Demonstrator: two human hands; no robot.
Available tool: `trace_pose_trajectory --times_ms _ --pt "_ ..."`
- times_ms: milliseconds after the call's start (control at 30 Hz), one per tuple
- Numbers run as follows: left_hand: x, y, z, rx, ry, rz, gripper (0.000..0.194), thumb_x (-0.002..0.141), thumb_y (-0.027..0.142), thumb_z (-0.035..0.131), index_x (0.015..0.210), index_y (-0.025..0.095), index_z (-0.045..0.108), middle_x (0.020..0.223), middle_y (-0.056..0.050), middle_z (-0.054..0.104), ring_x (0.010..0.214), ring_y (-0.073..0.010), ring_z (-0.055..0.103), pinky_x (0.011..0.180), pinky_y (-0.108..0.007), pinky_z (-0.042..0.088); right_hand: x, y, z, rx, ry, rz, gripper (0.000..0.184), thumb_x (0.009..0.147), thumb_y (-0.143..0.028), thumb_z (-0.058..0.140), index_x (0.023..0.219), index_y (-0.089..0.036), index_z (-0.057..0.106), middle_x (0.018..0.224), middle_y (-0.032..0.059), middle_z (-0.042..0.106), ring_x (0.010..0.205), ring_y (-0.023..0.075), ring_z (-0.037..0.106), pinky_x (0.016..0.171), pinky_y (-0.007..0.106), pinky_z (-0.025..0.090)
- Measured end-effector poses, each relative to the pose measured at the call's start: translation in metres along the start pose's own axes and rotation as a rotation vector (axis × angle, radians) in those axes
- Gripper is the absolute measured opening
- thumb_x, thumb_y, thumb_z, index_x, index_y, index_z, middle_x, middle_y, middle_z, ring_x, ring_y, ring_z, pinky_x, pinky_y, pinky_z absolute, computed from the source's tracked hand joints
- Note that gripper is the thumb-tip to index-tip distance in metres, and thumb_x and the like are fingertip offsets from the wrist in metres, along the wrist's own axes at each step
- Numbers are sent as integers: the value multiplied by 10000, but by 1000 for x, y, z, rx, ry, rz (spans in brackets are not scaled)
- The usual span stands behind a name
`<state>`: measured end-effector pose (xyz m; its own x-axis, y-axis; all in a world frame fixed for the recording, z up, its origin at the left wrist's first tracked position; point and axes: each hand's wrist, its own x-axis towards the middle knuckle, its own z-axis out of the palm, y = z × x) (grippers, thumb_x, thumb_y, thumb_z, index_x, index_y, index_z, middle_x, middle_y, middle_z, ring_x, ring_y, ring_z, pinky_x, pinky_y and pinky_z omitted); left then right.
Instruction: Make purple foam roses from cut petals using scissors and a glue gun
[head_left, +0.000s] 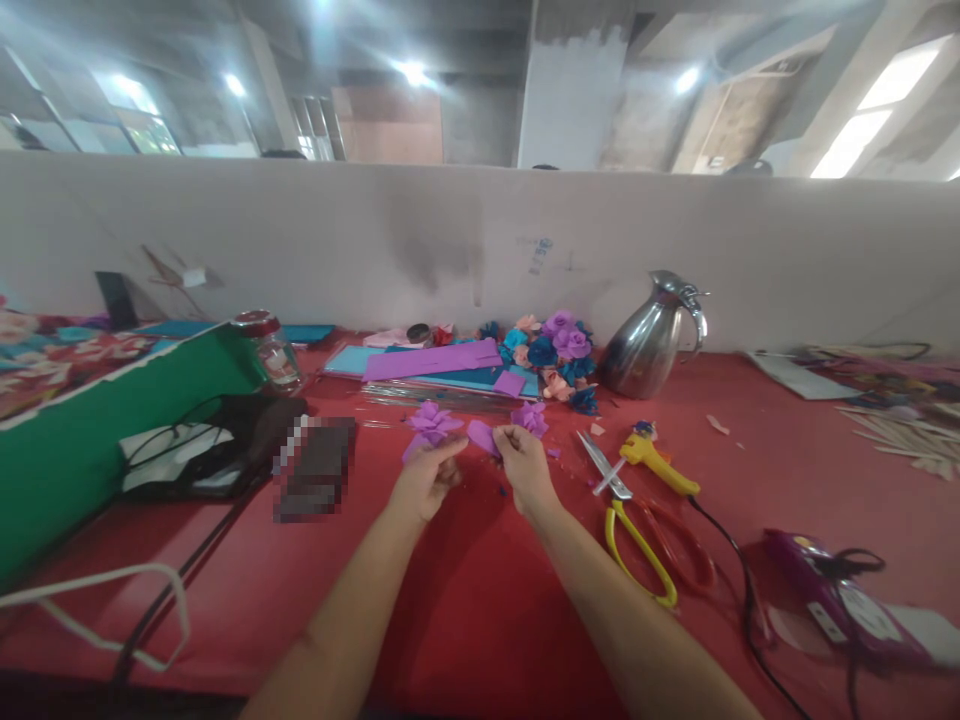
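My left hand [429,478] is closed with the thumb stretched toward the right, and a purple paper flower [433,421] shows just above its fingers, held there. My right hand [523,462] pinches a small purple paper petal [482,437] between thumb and fingertips. Its free end points toward my left thumb, a small gap apart. Right behind my right hand is another purple paper flower [531,417]. Farther back, a purple paper strip [431,361] and a small purple square [510,384] lie on blue sheets [457,377].
Scissors [626,520] and a yellow glue gun [660,464] lie to the right on the red table [480,640]. A steel jug [646,340] stands behind them, beside a bunch of paper flowers [555,350]. To the left are a glass jar [271,352] and a green panel [150,410].
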<state>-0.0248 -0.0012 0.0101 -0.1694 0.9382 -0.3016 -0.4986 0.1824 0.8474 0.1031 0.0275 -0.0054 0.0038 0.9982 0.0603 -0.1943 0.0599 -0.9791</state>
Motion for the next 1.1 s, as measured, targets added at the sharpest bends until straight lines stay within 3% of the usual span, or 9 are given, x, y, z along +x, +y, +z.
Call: trace_pose_trajectory --times_ms 300,533,600,733,800,900,1000,1100 --pt "-1 1 1 -25 69 58 364 432 242 827 585 175 504 351 136 323 339 -24 266 385 -187 281 0 3 0 -42 -20 -8 244 730 -420 555 691 -180 570 526 -41 513 482 116 448 493 245 327" --pt "6 4 -7 -56 176 117 381 425 230 832 513 176 464 330 130 299 339 -22 245 373 -188 247 8 13 -9 -206 60 -32 230 769 -403 500 690 -194 555 535 -26 540 512 147 499 522 264 364" --pt "5 6 -7 -71 173 132 367 426 226 839 525 168 490 333 131 300 344 -20 246 380 -185 252 11 14 -12 -271 117 -66 216 769 -390 501 737 -191 576 626 2 597 586 164 538 585 280 401" --pt "-1 11 -4 -101 49 106 326 450 233 848 589 155 564 346 134 296 358 -20 240 397 -182 280 10 7 -13 -276 233 -160 250 752 -397 543 888 -196 602 929 62 650 800 184 566 755 313 430" --pt "-3 11 -3 -92 -2 91 316 466 240 850 621 153 589 361 132 305 367 -24 250 412 -186 305 5 0 -8 -134 146 -57 299 772 -465 525 884 -196 593 905 64 647 781 183 570 713 309 438" --pt "-2 8 -3 -43 -57 83 306 481 252 849 627 152 600 379 122 329 383 -32 278 434 -196 329 -3 -9 1 146 -94 169 367 743 -515 573 907 -187 579 757 34 636 630 160 573 582 282 428" --pt "-2 5 -3 30 -68 126 314 504 291 840 562 150 565 399 106 351 399 -36 298 436 -197 314 -6 -14 5 208 -104 98 406 626 -367 714 964 -189 577 677 -19 613 571 127 552 561 255 422" --pt "-4 3 1 75 -29 191 347 501 333 836 525 147 544 438 86 409 415 -36 320 429 -198 288 -5 -15 4 114 -40 -15 356 622 -276 685 947 -183 573 634 -36 608 565 118 555 561 245 429"
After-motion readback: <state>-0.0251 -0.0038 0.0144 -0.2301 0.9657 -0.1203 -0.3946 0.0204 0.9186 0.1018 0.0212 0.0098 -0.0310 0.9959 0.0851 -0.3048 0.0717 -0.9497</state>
